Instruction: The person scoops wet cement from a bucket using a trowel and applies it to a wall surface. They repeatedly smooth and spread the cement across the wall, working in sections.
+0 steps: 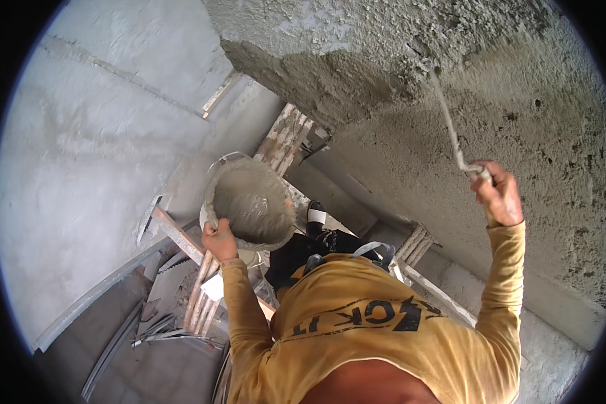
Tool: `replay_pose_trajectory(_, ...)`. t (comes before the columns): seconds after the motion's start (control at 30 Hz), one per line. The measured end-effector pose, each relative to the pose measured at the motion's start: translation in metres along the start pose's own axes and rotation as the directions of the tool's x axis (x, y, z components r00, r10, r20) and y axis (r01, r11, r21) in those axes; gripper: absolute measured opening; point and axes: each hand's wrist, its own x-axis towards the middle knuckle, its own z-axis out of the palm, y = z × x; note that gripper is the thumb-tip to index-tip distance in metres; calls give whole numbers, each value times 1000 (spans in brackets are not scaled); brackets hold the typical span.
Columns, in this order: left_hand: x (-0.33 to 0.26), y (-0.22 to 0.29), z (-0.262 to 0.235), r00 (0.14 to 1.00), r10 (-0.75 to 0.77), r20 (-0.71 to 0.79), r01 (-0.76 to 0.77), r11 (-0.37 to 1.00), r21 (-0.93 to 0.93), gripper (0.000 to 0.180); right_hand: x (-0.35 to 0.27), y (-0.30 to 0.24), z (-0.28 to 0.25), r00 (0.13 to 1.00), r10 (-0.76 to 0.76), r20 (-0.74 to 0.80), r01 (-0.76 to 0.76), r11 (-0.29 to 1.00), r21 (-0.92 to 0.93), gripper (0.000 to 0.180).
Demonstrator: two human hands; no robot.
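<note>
In the head view, a bucket [289,219] of grey mortar [248,202] is seen at 9 o'clock, near the centre; its rim is gripped at 8 o'clock by the left hand [221,240], the fingers closed over the edge. Whether it is also supported from below cannot be told. At 3 o'clock, a mortar-coated tool [449,124] is held by the right hand [500,195], the fingers curled tightly round its handle; its thin length is pointed toward 1 o'clock, at a rough wall [498,81], though whether contact is made cannot be made out. The bucket could be tipped or spilled if the single grip is loosened by slick mortar. Coating could be dislodged by too hard a push, and balance near the planks [286,138] at 12 o'clock could be lost through overreaching.
</note>
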Motion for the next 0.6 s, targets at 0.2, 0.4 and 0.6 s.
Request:
replay_pose_trajectory(0.2,0,34,36,968,170,183,-167,985,-32,10,16,18,86,832,-346,434,542,671,-506,40)
replay_pose_trajectory(0.4,-24,131,62,905,154,397,-125,987,-99,15,61,-7,213,778,-253,575,626,383,-679,44)
replay_pose_trajectory(0.6,-38,167,64,810,306,501,-166,938,-305,19,39,8,241,690,-270,671,684,546,-484,44)
